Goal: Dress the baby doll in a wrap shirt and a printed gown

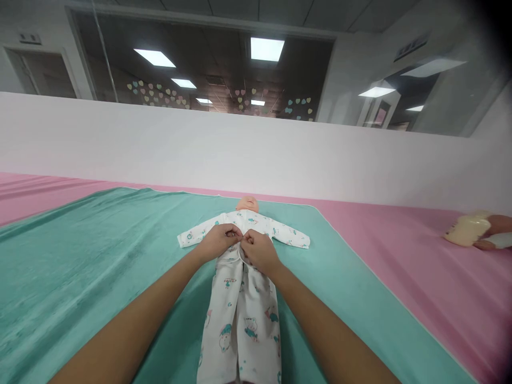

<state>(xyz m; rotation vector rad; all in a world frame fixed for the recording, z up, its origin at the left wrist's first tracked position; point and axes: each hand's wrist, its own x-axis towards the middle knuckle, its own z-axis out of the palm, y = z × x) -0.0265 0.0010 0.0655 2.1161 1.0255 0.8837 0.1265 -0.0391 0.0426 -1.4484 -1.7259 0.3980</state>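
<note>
A baby doll lies on its back, head away from me, on a green blanket. It wears a white printed baby top with both sleeves stretched out sideways, and white printed pants cover its legs. Over the doll's belly, my left hand pinches the front edge of the top. My right hand pinches the fabric right beside it, the fingertips of both hands nearly touching. The small part of the top between my fingers is hidden.
A pink sheet lies under the blanket. At the far right are a cream-coloured printed item and part of another doll-like shape. A white wall with windows above it stands behind.
</note>
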